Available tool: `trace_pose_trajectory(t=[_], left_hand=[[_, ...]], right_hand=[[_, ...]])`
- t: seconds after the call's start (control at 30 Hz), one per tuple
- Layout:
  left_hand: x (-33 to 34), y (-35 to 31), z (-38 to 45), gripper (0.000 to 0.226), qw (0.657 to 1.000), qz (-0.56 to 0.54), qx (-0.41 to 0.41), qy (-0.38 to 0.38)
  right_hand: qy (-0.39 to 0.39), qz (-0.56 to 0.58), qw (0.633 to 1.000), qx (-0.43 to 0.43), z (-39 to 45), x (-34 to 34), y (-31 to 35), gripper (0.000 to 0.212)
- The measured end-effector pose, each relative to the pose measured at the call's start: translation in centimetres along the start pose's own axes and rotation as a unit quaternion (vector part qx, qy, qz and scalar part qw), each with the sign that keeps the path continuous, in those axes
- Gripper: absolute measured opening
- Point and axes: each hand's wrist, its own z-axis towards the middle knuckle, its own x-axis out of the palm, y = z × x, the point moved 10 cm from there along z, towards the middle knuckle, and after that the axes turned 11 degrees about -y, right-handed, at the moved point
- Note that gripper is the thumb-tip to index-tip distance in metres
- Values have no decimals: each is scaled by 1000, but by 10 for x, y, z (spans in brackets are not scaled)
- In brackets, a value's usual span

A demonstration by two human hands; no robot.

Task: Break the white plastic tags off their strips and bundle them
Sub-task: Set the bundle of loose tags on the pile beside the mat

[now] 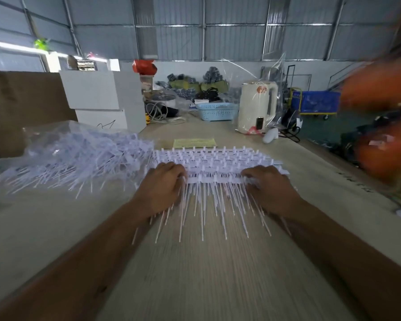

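left grip [162, 188] — bare, no glove | right grip [270, 188] — bare | forearms unsleeved

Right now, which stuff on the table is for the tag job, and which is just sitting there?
For the job:
left hand
right hand
stack of tag strips both hands hold
pile of white tags in a clear bag

Just lying about:
kettle
blue basket
yellow paper
white boxes
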Motion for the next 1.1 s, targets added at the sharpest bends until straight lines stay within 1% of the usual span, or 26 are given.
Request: trace_pose_trajectory(t=[0.07,0.13,0.2,0.27,0.3,0.37,0.47,0.5,0.53,0.57,0.63,0.67,0.7,0.73,0.8,0.87,0.9,0.97,1.03,1.07,1.1], left_hand=[[-11,0,4,19,1000,2,-4,-30],[-23,-3,6,17,998,-7,0,-63],[-34,-8,5,15,995,-22,10,-98],[-42,-12,4,14,991,-24,20,-127],[-45,-13,4,14,990,-22,23,-137],[-48,-17,4,14,989,-13,33,-145],[-44,-16,3,16,991,14,39,-129],[-40,-12,3,17,993,15,29,-116],[-36,-8,2,18,995,10,14,-99],[-30,-3,1,19,997,4,-3,-76],[-19,7,0,22,999,5,-35,-31],[-17,14,0,25,998,16,-51,-22],[-16,22,0,30,997,35,-70,-19],[-15,31,-1,34,994,59,-92,-13],[-9,50,-4,41,985,96,-139,27],[-3,59,-7,38,981,96,-158,63],[-3,58,-6,35,982,86,-154,59],[-9,56,-2,29,987,54,-150,26],[-17,59,-1,29,984,31,-175,-16],[-19,64,-2,32,980,39,-195,-26],[-18,70,-4,36,975,53,-213,-19]], right_hand=[[-48,-4,999,10,1,-12,2,35],[-70,-4,997,26,1,-19,-1,39],[-55,3,998,43,0,-18,-8,41],[-18,-3,999,49,-1,-13,-13,35],[-13,-13,999,49,-1,-12,-14,29],[-37,-15,998,48,1,-17,-15,21],[-124,39,990,51,5,-36,-14,15],[-143,63,986,63,5,-40,-17,17],[-145,78,983,79,5,-41,-21,19],[-132,80,984,89,5,-37,-26,21],[-72,45,992,93,5,-22,-34,22],[-42,24,994,97,4,-15,-38,21],[-28,14,994,102,3,-12,-42,18],[-29,15,994,105,3,-12,-45,14],[-43,21,994,101,3,-16,-45,8],[-53,20,994,93,4,-17,-43,8],[-60,21,994,90,4,-19,-43,9],[-86,30,992,87,5,-24,-44,14],[-120,48,987,96,6,-33,-49,17],[-135,50,984,105,7,-36,-53,17],[-140,39,982,118,7,-37,-58,20]])
